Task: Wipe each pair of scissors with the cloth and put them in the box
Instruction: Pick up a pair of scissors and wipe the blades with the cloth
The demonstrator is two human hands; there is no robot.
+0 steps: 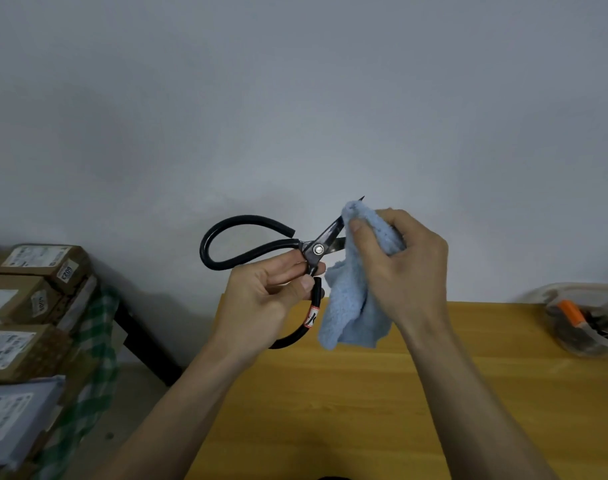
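Yellow wood fills the lower middle and right of the frame: a table top (364, 403) whose far edge meets a plain grey-white wall (295, 98). Two bare forearms rise from the bottom edge over it.

Nearest, the left hand (261, 299) sits just left of centre, fingers curled, thumb and fingers pinching the black scissors (313, 249) at the neck just below the pivot screw. One black loop handle arcs out to the upper left of that hand; the other curves down behind the palm and carries a small red-and-white label. The blades point up and to the right and stand slightly apart.

Just right of centre, the right hand (406, 268) grips a light blue cloth (351, 306), fingers and thumb folded round it and round the upper blade, so that only the blade tip pokes out above the bunched fabric. The loose part of the cloth hangs down between the two wrists, above the table's far edge.

At the far right edge of the frame, on the table, lies a clear box (586, 320) holding dark tools, one with an orange handle.

Along the left edge, beyond the table, stand stacked cardboard parcels (35, 271) with printed labels, beside green-and-white checked fabric (98, 341).
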